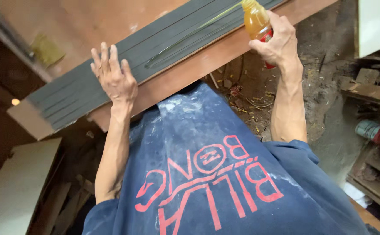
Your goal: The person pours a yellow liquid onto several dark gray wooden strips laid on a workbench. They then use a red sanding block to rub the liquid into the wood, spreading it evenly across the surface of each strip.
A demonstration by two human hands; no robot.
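Under the left hand: a stack of dark grey strips (pixel 111 74) is pressed flat by the left hand (pixel 115 78), palm down, fingers spread and released, nothing gripped
Right hand: the right hand (pixel 277 41) is clenched around a small plastic bottle (pixel 256 19) of amber liquid, tipped nozzle-down onto the strips
Between the hands: a glossy line of glue (pixel 190 37) is seen along the grey surface
Handling, strips: judged thin, light and bendy, likely to slide on one another; best held down flat near the middle
Handling, bottle: judged light, soft-walled, squeezable; best gripped around the body
Beneath the strips: a reddish wooden board (pixel 207 61) is used as support
Hidden: the nozzle tip is cut off by the picture's top edge; the strip count is hard to make out; the bottle's lower part is covered by fingers
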